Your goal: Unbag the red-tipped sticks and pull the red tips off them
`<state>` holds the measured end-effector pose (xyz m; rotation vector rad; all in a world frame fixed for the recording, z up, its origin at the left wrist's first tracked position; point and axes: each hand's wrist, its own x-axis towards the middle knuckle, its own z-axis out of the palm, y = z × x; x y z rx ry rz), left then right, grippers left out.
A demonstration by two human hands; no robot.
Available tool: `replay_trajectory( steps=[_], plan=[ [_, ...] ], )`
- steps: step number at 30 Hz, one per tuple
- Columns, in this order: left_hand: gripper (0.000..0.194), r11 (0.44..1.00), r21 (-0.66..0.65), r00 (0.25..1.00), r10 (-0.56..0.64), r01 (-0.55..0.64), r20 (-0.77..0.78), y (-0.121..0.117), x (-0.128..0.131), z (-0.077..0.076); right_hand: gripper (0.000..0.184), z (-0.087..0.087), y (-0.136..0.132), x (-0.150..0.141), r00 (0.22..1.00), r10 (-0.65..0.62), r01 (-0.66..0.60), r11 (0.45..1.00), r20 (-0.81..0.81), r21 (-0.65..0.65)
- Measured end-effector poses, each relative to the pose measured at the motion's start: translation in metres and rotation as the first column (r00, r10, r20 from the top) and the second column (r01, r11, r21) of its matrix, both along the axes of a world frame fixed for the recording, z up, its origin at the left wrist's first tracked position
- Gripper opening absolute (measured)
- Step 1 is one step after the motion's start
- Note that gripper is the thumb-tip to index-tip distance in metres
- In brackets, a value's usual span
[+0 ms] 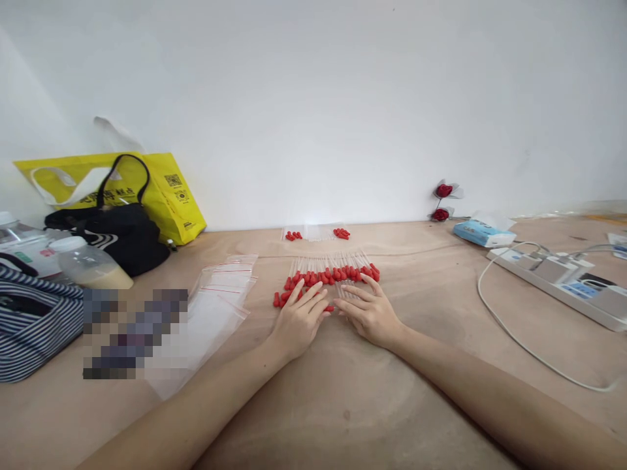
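Note:
A row of thin clear droppers with red rubber caps (pixel 337 273) lies on the wooden table (pixel 343 391) in front of me. My left hand (pixel 300 318) rests flat on the near left end of the row, fingers stretched and spread over some red caps. My right hand (pixel 368 311) lies flat beside it, fingers extended toward the left hand, touching the droppers' near ends. Neither hand grips anything. Loose red caps (pixel 280 299) sit at the row's left end.
A stack of clear zip bags (pixel 220 294) lies to the left. Farther back are small bags with red caps (pixel 313 233). A black handbag (pixel 122 238), yellow bag (pixel 171 189), bottle (pixel 91 264) and striped bag (pixel 34 326) crowd the left. Power strip (pixel 563 281), cable and tissue pack (pixel 482 232) at right.

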<state>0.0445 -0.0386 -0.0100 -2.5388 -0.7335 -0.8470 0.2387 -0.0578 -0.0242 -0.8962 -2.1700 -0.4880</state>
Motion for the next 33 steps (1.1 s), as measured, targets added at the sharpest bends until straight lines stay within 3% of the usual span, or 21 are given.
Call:
replay_trajectory(
  steps=[11, 15, 19, 25, 29, 33],
  plan=[
    [0.024, 1.000, 0.014, 0.998, -0.019, 0.020, -0.053, -0.009, -0.008, 0.007, 0.018, 0.002, -0.004, 0.001, 0.995, 0.061, -0.063, 0.998, 0.074, 0.022],
    [0.029, 0.999, -0.032, 0.997, 0.018, -0.020, -0.072, -0.005, -0.024, 0.009, 0.025, 0.001, -0.003, 0.014, 0.998, 0.057, -0.057, 0.998, 0.024, -0.002],
    [0.025, 0.994, -0.036, 0.994, 0.104, -0.105, -0.014, 0.002, -0.042, 0.010, 0.023, 0.001, -0.004, 0.028, 0.996, -0.071, 0.069, 0.997, -0.055, -0.046],
    [0.025, 0.978, -0.134, 0.951, 0.189, -0.160, 0.244, 0.011, -0.041, 0.008, 0.032, -0.007, 0.003, 0.034, 0.947, -0.294, 0.266, 0.943, -0.128, -0.202],
    [0.030, 0.912, -0.307, 0.873, 0.369, -0.274, 0.318, 0.024, -0.054, 0.011, 0.032, -0.010, 0.009, 0.044, 0.925, -0.348, 0.295, 0.910, -0.151, -0.291],
    [0.031, 0.727, -0.620, 0.756, 0.575, -0.297, 0.312, 0.033, -0.069, 0.016, 0.022, -0.012, 0.009, 0.047, 0.909, -0.370, 0.276, 0.879, -0.191, -0.389]
  ],
)
